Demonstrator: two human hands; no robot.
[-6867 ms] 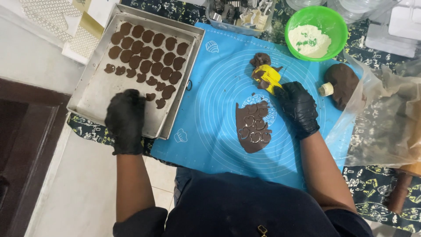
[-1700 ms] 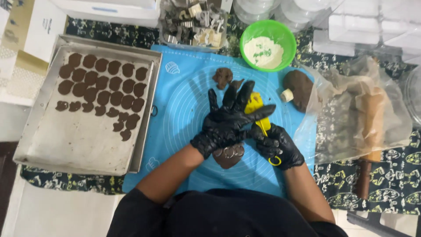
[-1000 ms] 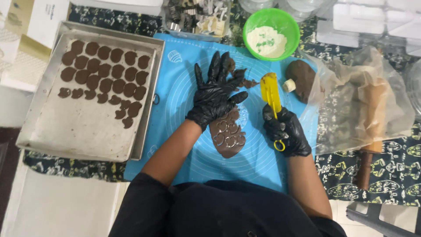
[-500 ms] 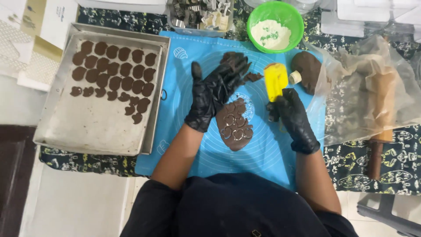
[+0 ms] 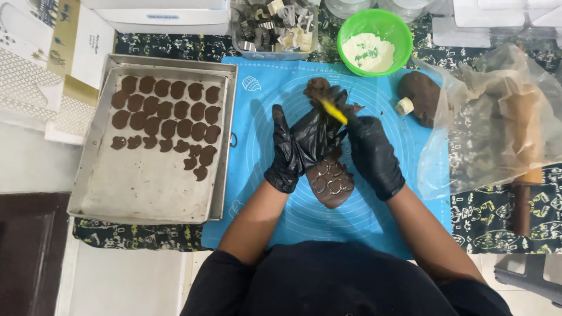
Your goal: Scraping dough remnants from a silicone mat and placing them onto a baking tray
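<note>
Overhead view: the left hand (image 5: 301, 146), gloved in black, lies open with fingers spread above the rolled brown dough sheet (image 5: 331, 181) at the centre of the blue silicone mat (image 5: 257, 152), while the right hand (image 5: 372, 155) is closed round a yellow scraper (image 5: 333, 111) whose tip points toward a small dough scrap (image 5: 318, 88). Cut shapes fill the upper half of the metal tray (image 5: 146, 187) left of the mat. The lift is judged cleanest with the blade kept flat under each cutout and the open palm supporting it.
</note>
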